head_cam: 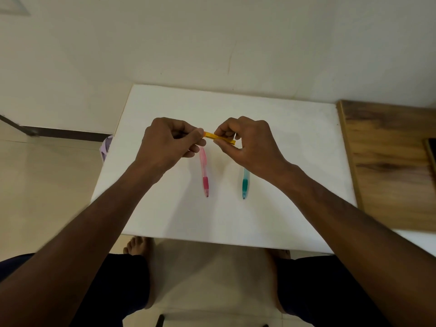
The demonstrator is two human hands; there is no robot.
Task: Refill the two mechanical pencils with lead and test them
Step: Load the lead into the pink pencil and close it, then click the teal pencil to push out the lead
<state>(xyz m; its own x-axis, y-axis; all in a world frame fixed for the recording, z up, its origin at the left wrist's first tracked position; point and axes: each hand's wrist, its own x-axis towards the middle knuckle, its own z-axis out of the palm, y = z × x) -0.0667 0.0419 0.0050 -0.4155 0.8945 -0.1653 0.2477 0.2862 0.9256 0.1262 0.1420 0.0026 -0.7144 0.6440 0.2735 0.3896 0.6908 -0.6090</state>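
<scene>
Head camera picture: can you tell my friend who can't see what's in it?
Both hands, left hand and right hand, pinch a small yellow lead case above a white board; a pink pencil and a green pencil lie below.

Bare forearms without sleeves are seen, dark navy shorts [122, 286] are worn at the lower frame, and bare feet [135, 246] are shown below the table edge.

Even, moderately dim indoor light, soft faint shadows on white rectangular tabletop [283, 142], forearms motion-blurred, wide-angle bending at edges.
</scene>
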